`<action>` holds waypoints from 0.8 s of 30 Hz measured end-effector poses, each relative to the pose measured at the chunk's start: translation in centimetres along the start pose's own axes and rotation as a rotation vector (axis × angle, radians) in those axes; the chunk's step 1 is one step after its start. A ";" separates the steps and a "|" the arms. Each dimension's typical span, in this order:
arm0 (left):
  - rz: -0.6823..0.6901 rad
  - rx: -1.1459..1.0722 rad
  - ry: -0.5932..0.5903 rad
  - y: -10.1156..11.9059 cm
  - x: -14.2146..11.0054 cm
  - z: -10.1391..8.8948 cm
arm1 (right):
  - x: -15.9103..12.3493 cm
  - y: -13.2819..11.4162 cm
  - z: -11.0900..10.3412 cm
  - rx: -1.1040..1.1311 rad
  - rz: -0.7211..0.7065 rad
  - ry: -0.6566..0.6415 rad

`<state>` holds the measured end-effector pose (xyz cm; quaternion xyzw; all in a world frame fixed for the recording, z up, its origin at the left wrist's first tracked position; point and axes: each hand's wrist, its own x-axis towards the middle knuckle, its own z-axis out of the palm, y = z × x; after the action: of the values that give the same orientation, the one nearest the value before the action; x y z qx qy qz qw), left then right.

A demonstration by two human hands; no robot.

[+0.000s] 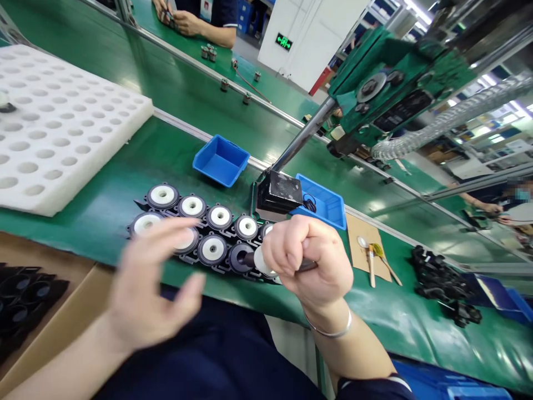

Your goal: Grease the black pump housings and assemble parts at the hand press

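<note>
My right hand (310, 261) is closed in a fist round a dark-handled tool (306, 265) whose white round tip (260, 261) touches the black round parts with white centres (208, 225) laid in two rows on the green table (100, 211). My left hand (152, 280) hovers just in front of the rows, fingers spread and blurred, holding nothing. The part under the tool tip (239, 256) shows a dark centre without a white disc.
A white foam tray with round holes (50, 128) lies at left. Two blue bins (220, 160) (322, 203) flank a black press block (278, 194). A cardboard box (45, 311) holds black parts at lower left. Loose black parts (445, 286) pile at right. Another person's hands (179, 19) work across the belt.
</note>
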<state>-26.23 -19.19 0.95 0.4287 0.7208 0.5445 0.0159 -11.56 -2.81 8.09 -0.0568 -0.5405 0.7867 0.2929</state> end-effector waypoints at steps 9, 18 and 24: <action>0.038 -0.549 -0.754 8.6 -0.2 12.7 | -6.1 -4.1 -1.3 -0.240 -0.114 0.069; 0.047 -0.461 -0.876 11.1 -3.7 17.2 | -11.7 -6.7 -4.3 -0.129 -0.186 0.193; 0.032 -0.494 -0.861 11.7 -4.5 18.6 | -11.9 -6.4 -6.2 -0.053 -0.165 0.187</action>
<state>-7.21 -7.22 0.69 0.6091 0.4914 0.4726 0.4050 3.32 -2.43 8.48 -0.0931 -0.5344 0.7365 0.4042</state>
